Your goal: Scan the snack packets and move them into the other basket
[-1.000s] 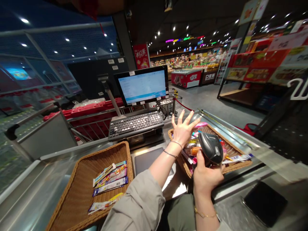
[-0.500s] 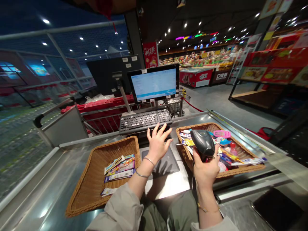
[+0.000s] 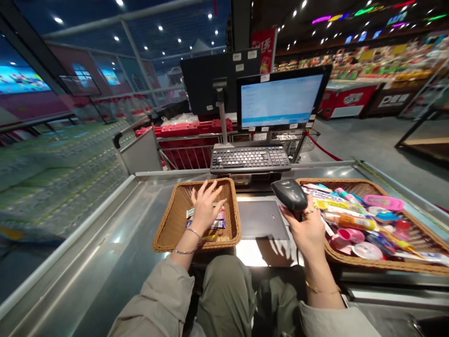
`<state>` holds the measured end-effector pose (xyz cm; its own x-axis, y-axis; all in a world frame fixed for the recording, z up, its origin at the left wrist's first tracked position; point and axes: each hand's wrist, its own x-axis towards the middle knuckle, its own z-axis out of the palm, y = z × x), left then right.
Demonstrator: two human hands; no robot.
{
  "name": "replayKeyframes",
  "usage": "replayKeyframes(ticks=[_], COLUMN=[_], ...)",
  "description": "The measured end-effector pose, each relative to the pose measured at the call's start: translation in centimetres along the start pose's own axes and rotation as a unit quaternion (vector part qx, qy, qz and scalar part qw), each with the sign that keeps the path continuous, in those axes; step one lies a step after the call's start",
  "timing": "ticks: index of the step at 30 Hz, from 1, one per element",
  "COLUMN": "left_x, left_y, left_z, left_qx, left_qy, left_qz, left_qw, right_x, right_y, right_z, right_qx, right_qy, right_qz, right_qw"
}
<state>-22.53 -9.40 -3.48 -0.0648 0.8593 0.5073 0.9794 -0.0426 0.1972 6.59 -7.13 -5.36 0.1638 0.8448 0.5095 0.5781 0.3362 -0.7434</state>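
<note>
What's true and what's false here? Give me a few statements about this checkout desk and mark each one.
1. The right hand holds a black scanner. True.
2. The left hand reaches into the right basket. False: it is spread open over the packets in the left basket.
3. The right basket holds far more goods than the left basket. True.
4. The screen is dark. False: it is lit and shows a pale page.
</note>
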Motion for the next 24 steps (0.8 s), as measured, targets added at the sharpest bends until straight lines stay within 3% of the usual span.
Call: replayKeyframes(ticks=[6, 15, 24], left_x=[-1.5, -1.7, -1.1], left_y=[-4.0, -9.0, -12.6], left_z=[0.1, 0.8, 2.2], left_qx=[0.036, 0.072, 0.123], left_qy=[-0.024, -0.111, -0.182], left_qz=[-0.036, -0.051, -0.003], left_qw=[0.998, 0.990, 0.975], right_x=[-0.2, -0.3, 0.1], right_y=[-0.5, -1.7, -2.0], right_z=[1.7, 4.8, 7.4], right_qx=[-0.001, -0.024, -0.048], right_qy=[-0.086, -0.173, -0.232], right_qz=[-0.035, -0.076, -0.093], right_qw=[0.996, 0.982, 0.967])
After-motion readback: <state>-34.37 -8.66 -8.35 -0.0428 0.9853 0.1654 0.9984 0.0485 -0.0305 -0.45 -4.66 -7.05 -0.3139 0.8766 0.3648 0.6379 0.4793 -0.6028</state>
